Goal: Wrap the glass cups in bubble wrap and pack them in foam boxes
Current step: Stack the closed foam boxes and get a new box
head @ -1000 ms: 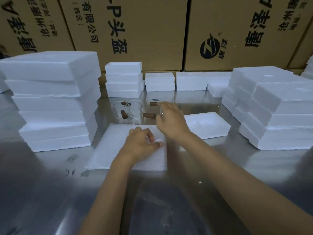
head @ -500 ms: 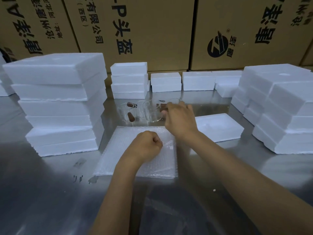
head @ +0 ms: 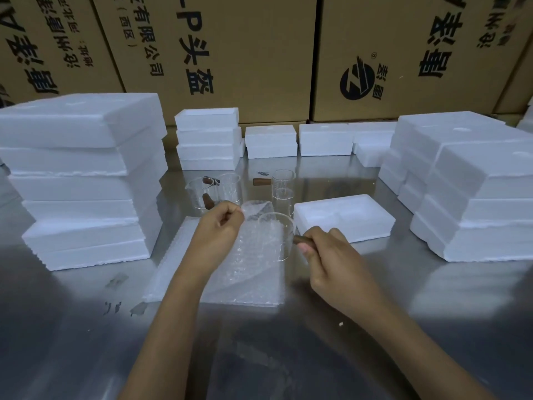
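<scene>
Cup (head: 275,236) now over bubble wrap (head: 248,272) | right hand (head: 323,252) grips half-hidden handle | left hand (head: 220,226) pinches wrap

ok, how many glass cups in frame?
4. One in the right hand, held by its handle over the bubble wrap; two side by side behind the left hand; one behind the open foam box.

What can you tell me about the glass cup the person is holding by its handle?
The glass cup is clear, straight-walled and empty, with a short brown handle, wood by its look, sticking out sideways. The right hand grips that handle and holds the cup roughly upright above the bubble wrap, whose top sheet the left hand pinches and lifts up beside the cup. Whether the cup's base touches the sheet cannot be told. The open foam box lies just to its right.
</scene>
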